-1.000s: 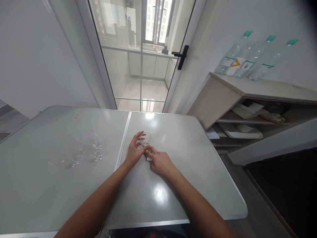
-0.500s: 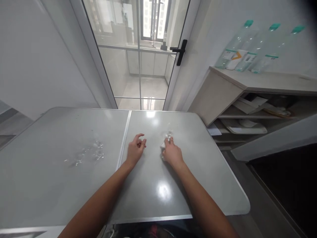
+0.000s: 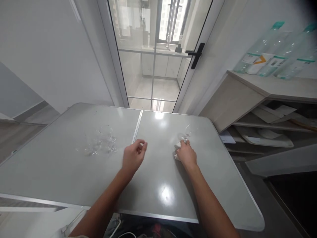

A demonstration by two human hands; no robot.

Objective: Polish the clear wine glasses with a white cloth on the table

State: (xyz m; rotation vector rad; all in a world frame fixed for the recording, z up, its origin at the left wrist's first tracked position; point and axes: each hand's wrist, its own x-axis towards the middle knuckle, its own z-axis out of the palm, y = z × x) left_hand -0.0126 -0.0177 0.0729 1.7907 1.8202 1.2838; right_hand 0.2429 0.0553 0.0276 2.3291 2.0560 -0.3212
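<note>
My left hand [image 3: 135, 154] is raised over the table near the metal seam, thumb and fingertips brought together in a pinch. Whatever sits between them, if anything, is too small to make out. On the right half of the table, my right hand [image 3: 187, 154] is closed on a small white piece that looks like folded cloth or tissue [image 3: 177, 145]. Just beyond its fingertips lies a small clump of clear, shiny strands or pieces [image 3: 185, 136]. A larger loose pile of similar clear pieces [image 3: 105, 143] lies on the left half, apart from both hands.
The grey table [image 3: 158, 181] has a metal trim edge and a seam [image 3: 137, 125]. Behind it stands a glass door [image 3: 138, 66] with a black handle [image 3: 196, 55]. To the right, a wooden shelf unit [image 3: 223, 96] carries clear bottles [image 3: 256, 54] with green caps.
The view has shifted left, so the scene sits further right. My left hand has moved left towards the seam and its fingers have closed together. My right hand stays at the white piece.
</note>
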